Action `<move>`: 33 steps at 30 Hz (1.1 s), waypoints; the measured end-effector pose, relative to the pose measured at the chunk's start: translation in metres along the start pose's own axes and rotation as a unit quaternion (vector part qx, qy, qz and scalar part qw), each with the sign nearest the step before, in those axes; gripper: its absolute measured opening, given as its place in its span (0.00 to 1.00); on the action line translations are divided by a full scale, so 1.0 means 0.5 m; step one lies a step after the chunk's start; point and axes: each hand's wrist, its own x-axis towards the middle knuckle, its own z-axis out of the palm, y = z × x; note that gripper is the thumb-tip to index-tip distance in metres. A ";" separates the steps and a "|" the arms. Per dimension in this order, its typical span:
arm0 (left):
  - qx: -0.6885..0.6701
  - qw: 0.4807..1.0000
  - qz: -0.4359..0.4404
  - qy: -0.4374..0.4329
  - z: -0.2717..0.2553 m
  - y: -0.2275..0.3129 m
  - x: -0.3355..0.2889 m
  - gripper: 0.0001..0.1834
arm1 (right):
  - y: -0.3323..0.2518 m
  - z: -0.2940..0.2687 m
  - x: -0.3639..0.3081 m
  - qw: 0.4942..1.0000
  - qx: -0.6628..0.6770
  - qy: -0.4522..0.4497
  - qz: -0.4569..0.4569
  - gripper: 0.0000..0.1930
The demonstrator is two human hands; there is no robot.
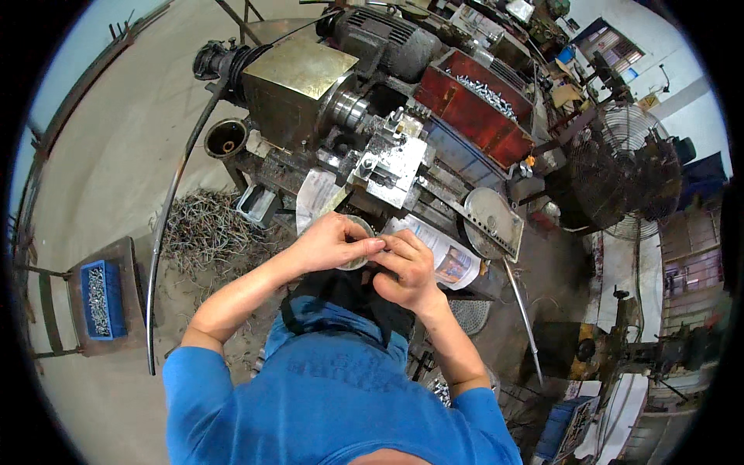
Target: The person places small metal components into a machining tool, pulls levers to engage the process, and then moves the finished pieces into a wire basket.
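Note:
My left hand (334, 242) and my right hand (406, 267) meet in front of my waist, their thumbs and fingertips pressed together. Whatever lies between the fingertips is too small or too covered to name. Partly hidden behind my left hand is a round, pale-rimmed container (358, 264). Just beyond my hands stands a small lathe, with a bright metal tool block (394, 167) on its carriage and a shiny chuck (350, 111) at the boxy headstock (294, 81).
A red bin (473, 108) full of small metal parts sits behind the lathe. Metal shavings (209, 232) heap on the floor at left, near a blue crate (103, 298) of parts. A long dark rod (174, 194) slants down at left. A large caged fan (620, 167) stands at right.

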 end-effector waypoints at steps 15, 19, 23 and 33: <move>0.493 0.769 -0.233 0.332 -0.391 -0.145 -0.331 0.15 | 0.241 0.029 0.302 0.949 -0.280 -0.144 -0.011 0.19; 0.391 0.816 -0.283 0.319 -0.358 -0.225 -0.428 0.19 | 0.284 0.079 0.348 0.875 -0.401 -0.265 0.062 0.14; 0.260 0.834 -0.286 0.394 -0.307 -0.283 -0.440 0.19 | 0.300 0.110 0.357 0.862 -0.431 -0.263 0.027 0.12; 0.293 0.827 -0.310 0.366 -0.313 -0.271 -0.422 0.17 | 0.290 0.117 0.354 0.891 -0.396 -0.219 0.028 0.14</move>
